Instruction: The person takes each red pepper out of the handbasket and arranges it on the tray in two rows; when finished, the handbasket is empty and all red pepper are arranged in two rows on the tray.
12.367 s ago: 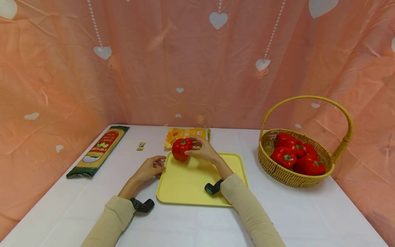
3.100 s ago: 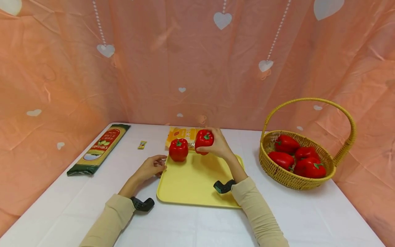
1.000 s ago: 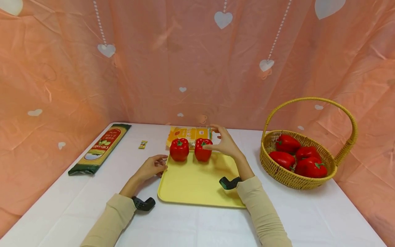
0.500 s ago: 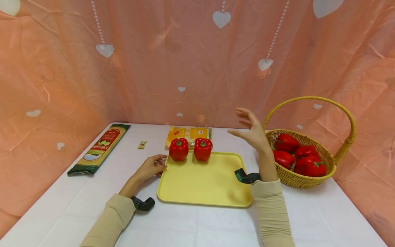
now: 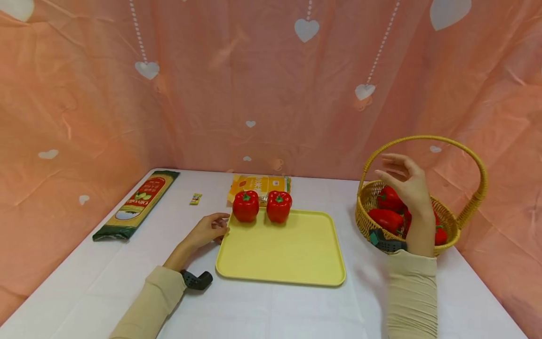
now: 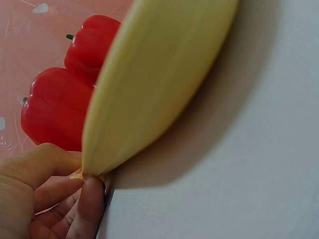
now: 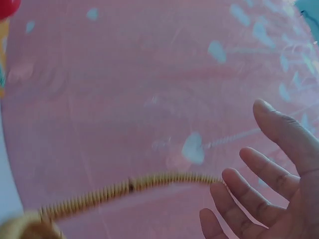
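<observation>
In the head view, two red bell peppers (image 5: 245, 206) stand side by side at the far left part of a yellow tray (image 5: 279, 252). My left hand (image 5: 207, 230) pinches the tray's left edge; the left wrist view has thumb and fingers at the yellow rim (image 6: 154, 84). Over the wicker basket (image 5: 363, 223) hovers my right hand (image 5: 408, 186), holding nothing, its fingers spread and lightly bent. Several red peppers (image 5: 386, 219) lie in the basket, partly hidden by my hand and wrist. The right wrist view catches the basket's handle (image 7: 134, 185) near the fingertips.
A yellow-orange food packet (image 5: 262, 183) lies behind the tray. To the left are a small yellow wrapped sweet (image 5: 195, 199) and a long green-and-gold packet (image 5: 137, 203). The basket's tall handle (image 5: 427, 138) arches above the peppers. A pink curtain (image 5: 271, 94) hangs behind the white table.
My right hand took a second bell pepper from the basket, set it beside the first on the tray, let go, and has moved right to the basket. The left hand stays at the tray's edge.
</observation>
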Demonstrator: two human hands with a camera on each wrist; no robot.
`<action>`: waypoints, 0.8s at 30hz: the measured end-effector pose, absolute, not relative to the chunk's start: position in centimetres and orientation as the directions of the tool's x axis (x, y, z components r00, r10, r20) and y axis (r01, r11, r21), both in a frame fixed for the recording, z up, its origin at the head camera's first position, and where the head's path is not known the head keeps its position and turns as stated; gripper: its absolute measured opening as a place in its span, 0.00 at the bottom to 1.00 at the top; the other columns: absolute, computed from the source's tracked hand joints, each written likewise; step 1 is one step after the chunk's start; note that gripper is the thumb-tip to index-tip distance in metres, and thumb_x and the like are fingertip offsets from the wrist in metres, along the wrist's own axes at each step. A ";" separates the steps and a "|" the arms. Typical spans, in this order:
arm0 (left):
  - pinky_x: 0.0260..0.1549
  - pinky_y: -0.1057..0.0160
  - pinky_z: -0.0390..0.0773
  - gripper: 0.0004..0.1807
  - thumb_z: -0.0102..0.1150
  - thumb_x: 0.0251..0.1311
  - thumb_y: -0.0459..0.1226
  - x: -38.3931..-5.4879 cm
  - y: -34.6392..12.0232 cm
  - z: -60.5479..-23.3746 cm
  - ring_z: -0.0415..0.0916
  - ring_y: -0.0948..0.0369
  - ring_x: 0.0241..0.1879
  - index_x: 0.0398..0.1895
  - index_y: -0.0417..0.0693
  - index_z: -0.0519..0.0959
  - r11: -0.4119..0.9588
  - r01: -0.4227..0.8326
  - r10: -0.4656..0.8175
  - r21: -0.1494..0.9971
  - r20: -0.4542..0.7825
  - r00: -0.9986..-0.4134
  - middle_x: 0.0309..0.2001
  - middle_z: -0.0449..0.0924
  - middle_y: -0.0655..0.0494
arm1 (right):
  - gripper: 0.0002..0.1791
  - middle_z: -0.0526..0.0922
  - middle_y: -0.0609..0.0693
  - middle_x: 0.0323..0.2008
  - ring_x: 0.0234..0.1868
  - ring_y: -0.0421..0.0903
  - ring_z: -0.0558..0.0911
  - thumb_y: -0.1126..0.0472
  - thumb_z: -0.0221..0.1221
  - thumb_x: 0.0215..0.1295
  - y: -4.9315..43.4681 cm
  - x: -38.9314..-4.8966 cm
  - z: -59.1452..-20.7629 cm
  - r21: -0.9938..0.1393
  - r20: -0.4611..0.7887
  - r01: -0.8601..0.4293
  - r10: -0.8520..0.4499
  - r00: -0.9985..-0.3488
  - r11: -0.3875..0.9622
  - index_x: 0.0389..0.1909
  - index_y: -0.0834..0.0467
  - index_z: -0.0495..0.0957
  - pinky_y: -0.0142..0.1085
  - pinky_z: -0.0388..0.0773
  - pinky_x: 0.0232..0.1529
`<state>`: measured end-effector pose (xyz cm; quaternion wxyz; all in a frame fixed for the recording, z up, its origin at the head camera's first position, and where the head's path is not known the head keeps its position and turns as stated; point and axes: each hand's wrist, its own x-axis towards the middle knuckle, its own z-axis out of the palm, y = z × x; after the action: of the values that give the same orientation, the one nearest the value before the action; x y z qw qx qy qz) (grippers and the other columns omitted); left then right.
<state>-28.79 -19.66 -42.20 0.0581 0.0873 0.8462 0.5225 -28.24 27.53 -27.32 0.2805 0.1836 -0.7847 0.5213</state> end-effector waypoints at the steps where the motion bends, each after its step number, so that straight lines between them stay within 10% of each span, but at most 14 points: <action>1: 0.25 0.63 0.80 0.26 0.56 0.58 0.30 -28.8 -19.7 -42.3 0.73 0.60 0.27 0.60 0.32 0.66 0.438 0.091 0.210 0.894 -0.004 -0.978 0.38 0.73 0.44 | 0.23 0.78 0.38 0.45 0.47 0.38 0.76 0.69 0.62 0.57 28.1 -28.3 -27.3 -0.716 0.624 -0.569 0.006 -0.781 0.406 0.55 0.64 0.73 0.21 0.72 0.46; 11: 0.26 0.63 0.80 0.26 0.56 0.58 0.32 -28.6 -19.7 -42.1 0.73 0.59 0.29 0.60 0.33 0.66 0.420 0.097 0.225 0.902 0.000 -0.974 0.39 0.73 0.43 | 0.24 0.73 0.30 0.42 0.44 0.33 0.73 0.57 0.61 0.60 31.9 -30.4 -27.4 -0.722 0.462 -0.403 -0.040 -0.886 0.562 0.56 0.58 0.71 0.18 0.68 0.41; 19: 0.24 0.64 0.80 0.25 0.57 0.58 0.32 -28.5 -19.8 -41.8 0.74 0.60 0.26 0.58 0.31 0.67 0.415 0.151 0.257 0.897 0.043 -0.965 0.36 0.72 0.44 | 0.29 0.71 0.50 0.53 0.45 0.28 0.68 0.52 0.57 0.64 33.7 -32.1 -28.4 -0.720 0.373 -0.306 -0.024 -0.928 0.623 0.62 0.61 0.65 0.18 0.68 0.38; 24: 0.24 0.65 0.80 0.25 0.55 0.59 0.30 -28.7 -19.7 -42.0 0.73 0.61 0.26 0.60 0.32 0.66 0.438 0.100 0.227 0.893 -0.003 -0.974 0.38 0.72 0.44 | 0.24 0.72 0.46 0.51 0.44 0.28 0.68 0.55 0.58 0.63 34.8 -32.9 -29.8 -0.756 0.383 -0.305 0.012 -0.924 0.579 0.60 0.53 0.68 0.18 0.67 0.39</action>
<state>-28.72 -19.71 -42.04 0.0613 0.0967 0.8458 0.5210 -32.94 34.80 -29.76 0.1760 0.0841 -0.8708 0.4512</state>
